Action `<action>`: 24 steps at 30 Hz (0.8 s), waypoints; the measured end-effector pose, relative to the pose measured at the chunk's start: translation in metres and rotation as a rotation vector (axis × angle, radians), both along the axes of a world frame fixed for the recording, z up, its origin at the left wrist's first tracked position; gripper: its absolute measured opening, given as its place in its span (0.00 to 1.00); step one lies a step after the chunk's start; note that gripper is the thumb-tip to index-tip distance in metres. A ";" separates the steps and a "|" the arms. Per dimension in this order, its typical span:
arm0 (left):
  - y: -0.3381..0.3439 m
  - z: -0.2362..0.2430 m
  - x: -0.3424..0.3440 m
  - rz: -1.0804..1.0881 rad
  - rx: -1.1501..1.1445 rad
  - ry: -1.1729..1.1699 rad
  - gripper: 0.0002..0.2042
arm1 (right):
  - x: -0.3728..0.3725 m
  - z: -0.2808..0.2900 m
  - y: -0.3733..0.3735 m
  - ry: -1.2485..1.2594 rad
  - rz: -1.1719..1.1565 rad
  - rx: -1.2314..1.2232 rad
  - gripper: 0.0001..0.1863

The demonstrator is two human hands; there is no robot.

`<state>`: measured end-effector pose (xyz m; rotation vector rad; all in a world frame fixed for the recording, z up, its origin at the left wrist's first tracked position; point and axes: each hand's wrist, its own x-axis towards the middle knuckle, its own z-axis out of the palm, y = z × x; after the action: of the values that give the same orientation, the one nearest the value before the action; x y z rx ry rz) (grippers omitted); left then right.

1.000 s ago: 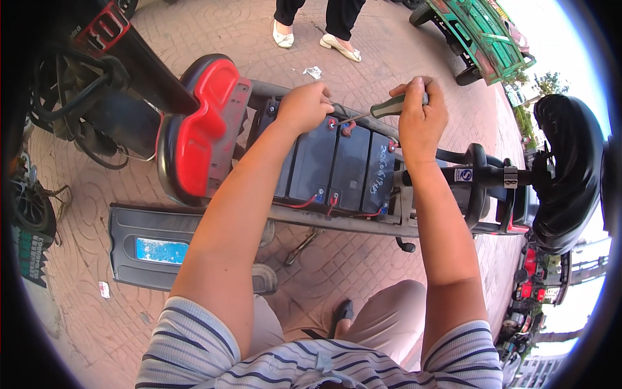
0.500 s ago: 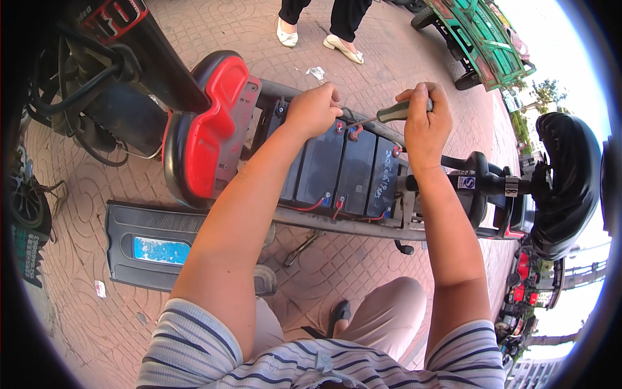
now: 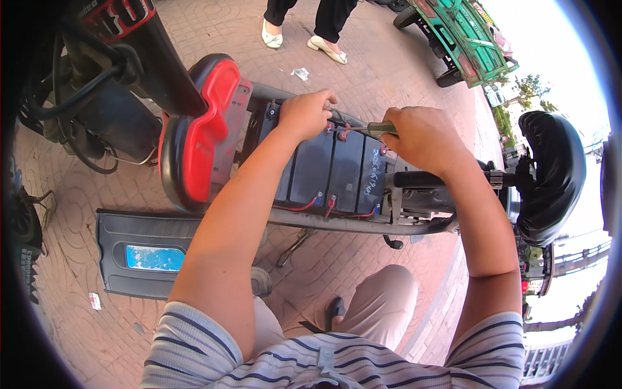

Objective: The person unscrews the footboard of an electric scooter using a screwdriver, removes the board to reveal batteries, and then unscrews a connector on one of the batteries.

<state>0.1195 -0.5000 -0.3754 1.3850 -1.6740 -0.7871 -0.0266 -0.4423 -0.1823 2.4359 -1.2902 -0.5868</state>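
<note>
A row of black batteries (image 3: 311,167) lies in the open frame of an electric scooter. Red and blue terminals with short wires show along their near and far edges. In my right hand (image 3: 422,137) is a screwdriver (image 3: 381,128) with a green and grey handle, the fingers wrapped round its end. Its shaft runs left, nearly level, to the far-side terminals, the tip close to a red terminal (image 3: 330,127). My left hand (image 3: 307,115) is closed beside that terminal, over the far edge of the batteries; whatever its fingertips pinch is hidden.
Left of the batteries stands the scooter's red and black front part (image 3: 207,129). A black footboard cover (image 3: 149,277) with a blue panel lies on the paving. On the right is the black seat (image 3: 554,178). A person's shoes (image 3: 327,49) and a green cart (image 3: 463,45) are beyond.
My right hand has dropped and turned, its back now uppermost, and the screwdriver lies flatter. The left hand stays by the same terminals. The whole view has shifted slightly.
</note>
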 end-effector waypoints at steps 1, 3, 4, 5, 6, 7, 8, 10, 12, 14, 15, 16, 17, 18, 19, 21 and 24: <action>-0.001 -0.001 -0.001 -0.002 -0.001 0.008 0.13 | 0.004 0.000 0.005 -0.004 -0.064 0.005 0.12; -0.002 -0.002 -0.003 -0.003 -0.002 0.024 0.13 | -0.005 -0.007 0.010 -0.024 -0.029 -0.028 0.12; -0.002 -0.003 -0.004 0.002 -0.013 0.021 0.13 | -0.009 -0.009 0.013 -0.055 0.008 -0.054 0.12; -0.002 -0.003 -0.005 0.008 -0.025 0.019 0.12 | -0.011 -0.008 0.017 -0.098 -0.035 -0.039 0.12; -0.002 -0.006 -0.002 0.018 -0.017 0.012 0.12 | -0.010 -0.007 0.021 -0.087 -0.090 -0.050 0.12; -0.001 -0.010 0.002 0.047 -0.030 -0.010 0.12 | -0.011 -0.005 0.024 -0.111 -0.141 -0.060 0.12; 0.000 -0.014 0.008 0.079 -0.041 -0.036 0.12 | -0.017 -0.009 0.024 -0.241 -0.124 -0.114 0.12; 0.001 -0.012 0.007 0.071 -0.046 -0.020 0.12 | -0.032 -0.016 0.022 -0.350 -0.128 -0.186 0.13; 0.002 -0.009 0.004 0.061 -0.054 -0.007 0.12 | -0.049 -0.041 0.011 -0.701 -0.367 -0.008 0.16; 0.001 -0.004 -0.005 0.024 -0.046 0.053 0.12 | -0.067 -0.076 -0.003 -0.906 -0.522 0.078 0.19; -0.001 -0.009 -0.006 0.045 -0.087 0.043 0.11 | -0.072 -0.102 -0.016 -0.973 -0.563 0.119 0.19; -0.003 -0.011 -0.005 0.078 -0.071 -0.002 0.11 | -0.060 -0.114 -0.024 -1.012 -0.610 0.161 0.20; -0.004 -0.010 -0.005 0.066 -0.056 0.010 0.11 | -0.052 -0.125 -0.030 -1.049 -0.666 0.193 0.21; -0.004 -0.010 -0.003 0.059 -0.039 0.018 0.12 | -0.042 -0.132 -0.034 -1.085 -0.701 0.227 0.21; -0.005 -0.010 -0.004 0.052 -0.042 0.012 0.12 | -0.034 -0.137 -0.038 -1.120 -0.738 0.251 0.22; -0.006 -0.012 -0.007 0.068 -0.074 -0.001 0.12 | -0.035 -0.156 -0.049 -1.183 -0.666 0.218 0.24; -0.007 -0.012 0.001 0.081 -0.052 0.003 0.12 | -0.026 -0.169 -0.052 -0.975 -0.548 0.006 0.22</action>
<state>0.1204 -0.5071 -0.3878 1.4056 -1.6148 -0.6948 -0.0529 -0.4945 -0.3513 2.4032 -2.3260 0.6068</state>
